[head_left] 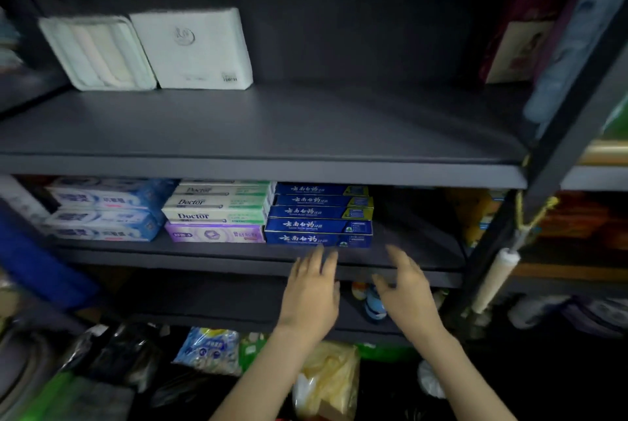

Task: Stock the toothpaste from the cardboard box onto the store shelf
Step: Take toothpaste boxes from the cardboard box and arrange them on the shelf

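Head view looks at a dark shelf unit (574,135). On its middle shelf (204,259) toothpaste boxes lie in stacks: five blue boxes (319,217) in the centre, green-and-white Doctor boxes (217,205) just left of them on top of a purple box (214,233), and pale blue boxes (105,213) further left. To the right of the blue stack the shelf is bare dark board. Left hand (311,291) reaches up to the shelf's front edge with straight fingers, its fingertips just below the bottom blue box; whether they touch it I cannot tell. Its grip is wide and holds nothing. Right hand (404,288) is beside it, a little to the right of the stack, fingers relaxed and slightly spread over the shelf edge, grip also wide and holding nothing. Between the two hands, on the shelf below, stands a small blue-and-white bottle (374,307). On the upper shelf (272,121), two white packs (193,50) lean at the back left. Lower down lie a yellow bag (331,374) and a blue-and-white packet (209,349).
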